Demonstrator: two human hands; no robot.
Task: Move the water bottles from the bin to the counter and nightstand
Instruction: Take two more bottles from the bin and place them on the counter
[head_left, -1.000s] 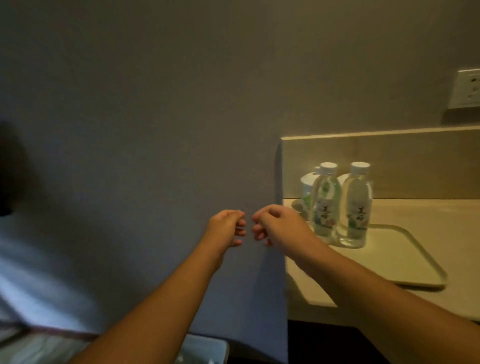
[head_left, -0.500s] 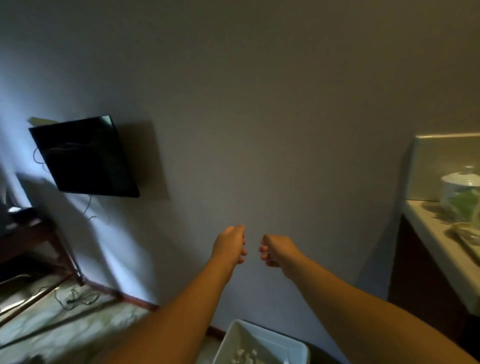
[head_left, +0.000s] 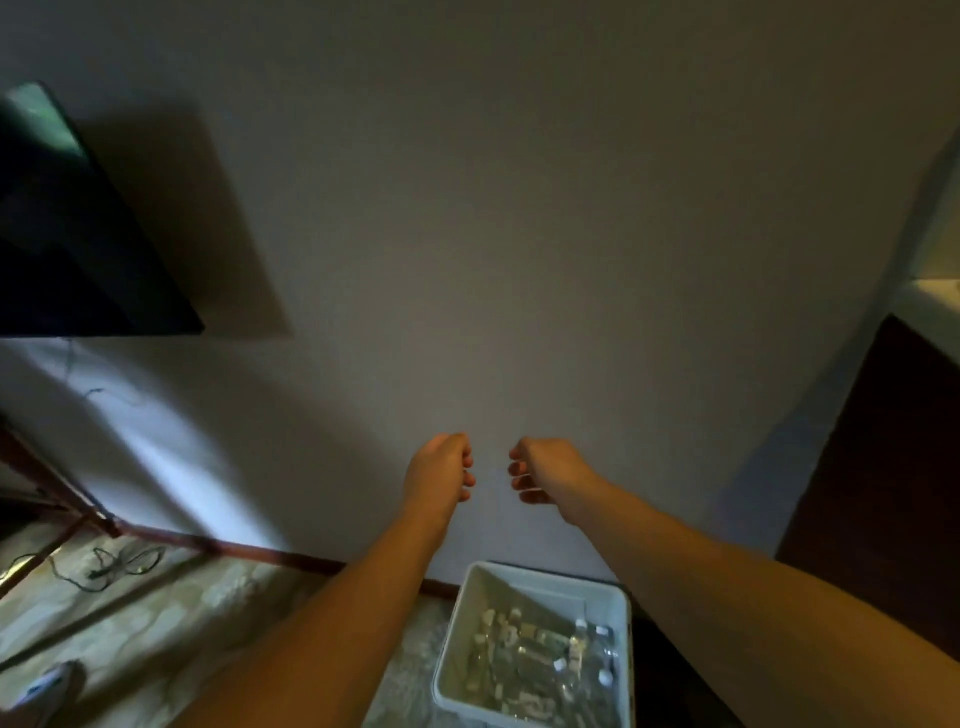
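- The left hand (head_left: 439, 467) and right hand (head_left: 545, 470) are held out side by side before the wall (head_left: 519, 234), fingers loosely curled, nothing held.
- A pale plastic bin (head_left: 462, 618) is seen on the floor (head_left: 171, 618) below the hands, against the wall.
- Water bottles (head_left: 550, 665) are lying packed inside the bin.
- The worktop (head_left: 935, 306) edge is glimpsed at far right.
- A dark wall-mounted screen (head_left: 78, 249) is seen at left.

Plain grey wall (head_left: 519, 208), dim, with a pale patch of light low at left. Dark wall-mounted TV (head_left: 78, 249) upper left. Wooden skirting board (head_left: 249, 548); marbled floor (head_left: 156, 623) with loose cables (head_left: 111, 569). Dark cabinet (head_left: 883, 467) at right.
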